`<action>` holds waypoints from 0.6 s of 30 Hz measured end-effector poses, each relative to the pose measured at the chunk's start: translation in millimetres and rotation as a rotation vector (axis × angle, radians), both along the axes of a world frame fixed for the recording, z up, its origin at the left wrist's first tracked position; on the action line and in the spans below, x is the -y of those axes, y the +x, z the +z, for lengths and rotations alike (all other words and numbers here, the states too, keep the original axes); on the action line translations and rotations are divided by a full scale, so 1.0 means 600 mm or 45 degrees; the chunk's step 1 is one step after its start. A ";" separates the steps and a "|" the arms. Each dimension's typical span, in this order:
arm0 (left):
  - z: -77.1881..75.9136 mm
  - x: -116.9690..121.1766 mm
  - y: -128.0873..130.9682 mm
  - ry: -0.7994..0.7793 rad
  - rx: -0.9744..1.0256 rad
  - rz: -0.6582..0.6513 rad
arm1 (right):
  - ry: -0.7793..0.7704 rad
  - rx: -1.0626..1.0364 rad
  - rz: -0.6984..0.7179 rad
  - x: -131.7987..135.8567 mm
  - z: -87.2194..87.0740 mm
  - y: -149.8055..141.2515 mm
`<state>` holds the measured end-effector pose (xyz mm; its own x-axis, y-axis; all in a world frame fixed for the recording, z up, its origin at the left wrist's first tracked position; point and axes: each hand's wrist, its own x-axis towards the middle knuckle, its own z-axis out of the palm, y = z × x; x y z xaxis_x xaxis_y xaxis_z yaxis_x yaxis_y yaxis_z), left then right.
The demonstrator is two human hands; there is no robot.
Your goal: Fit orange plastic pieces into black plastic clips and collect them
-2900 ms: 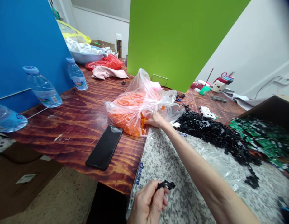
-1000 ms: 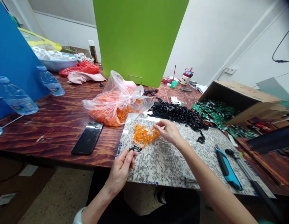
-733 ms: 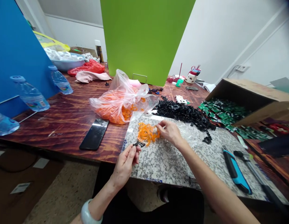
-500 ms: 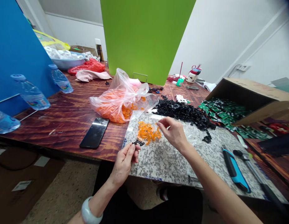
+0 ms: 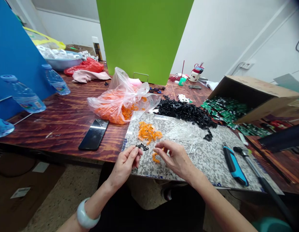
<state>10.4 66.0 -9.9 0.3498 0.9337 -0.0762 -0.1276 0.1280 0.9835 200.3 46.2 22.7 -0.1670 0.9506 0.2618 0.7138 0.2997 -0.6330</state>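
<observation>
Between the thumb and fingers of my left hand (image 5: 125, 164) is a small curved black plastic part (image 5: 142, 147). My right hand (image 5: 175, 158) is just to its right, fingers pinched on an orange plastic piece (image 5: 155, 158) that hangs below the fingertips. Behind both hands lies a small pile of translucent orange plastic pieces (image 5: 147, 131) on the speckled grey board (image 5: 149, 170). Clear, thin plastic pieces (image 5: 183, 133) are spread on the board to the right of that pile.
A plastic bag of orange parts (image 5: 120, 103) and a phone (image 5: 93, 134) are at left. Black parts (image 5: 183, 111) are heaped behind the board, beside a carton (image 5: 255, 96) spilling green circuit boards (image 5: 226, 109). A blue utility knife (image 5: 235, 166) and a black-handled tool (image 5: 258, 172) lie right.
My right hand has come from the orange pile toward me and nearer my left hand, now with an orange piece. My left hand still holds the black part. The view has shifted slightly.
</observation>
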 end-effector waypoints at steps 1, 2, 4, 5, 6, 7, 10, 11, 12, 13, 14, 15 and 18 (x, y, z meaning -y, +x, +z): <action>0.002 0.005 0.000 0.015 -0.034 -0.040 | -0.030 -0.065 0.004 0.003 0.008 -0.001; 0.005 0.010 0.000 0.037 -0.069 -0.083 | -0.075 -0.130 0.021 0.006 0.014 -0.002; 0.010 0.022 0.001 0.098 -0.146 -0.170 | -0.183 -0.260 0.075 0.015 0.020 -0.006; 0.012 0.028 0.002 0.138 -0.189 -0.208 | -0.231 -0.332 0.099 0.021 0.020 -0.010; 0.015 0.035 0.003 0.184 -0.237 -0.241 | -0.266 -0.398 0.113 0.028 0.018 -0.014; 0.017 0.042 0.004 0.231 -0.287 -0.269 | -0.285 -0.447 0.115 0.036 0.015 -0.018; 0.018 0.065 0.003 0.343 -0.416 -0.323 | -0.271 -0.464 0.070 0.065 0.005 -0.031; 0.016 0.073 0.002 0.363 -0.443 -0.336 | -0.263 -0.447 0.049 0.075 0.002 -0.034; 0.012 0.082 0.000 0.371 -0.462 -0.345 | -0.266 -0.432 0.042 0.084 -0.001 -0.035; 0.007 0.090 -0.002 0.365 -0.474 -0.356 | -0.282 -0.424 0.059 0.090 -0.002 -0.035; 0.002 0.097 -0.004 0.343 -0.483 -0.367 | -0.307 -0.415 0.097 0.094 -0.003 -0.032; -0.003 0.103 -0.006 0.300 -0.490 -0.381 | -0.326 -0.400 0.146 0.094 -0.004 -0.026; -0.015 0.115 -0.008 0.097 -0.463 -0.388 | -0.251 -0.265 0.183 0.071 -0.007 0.005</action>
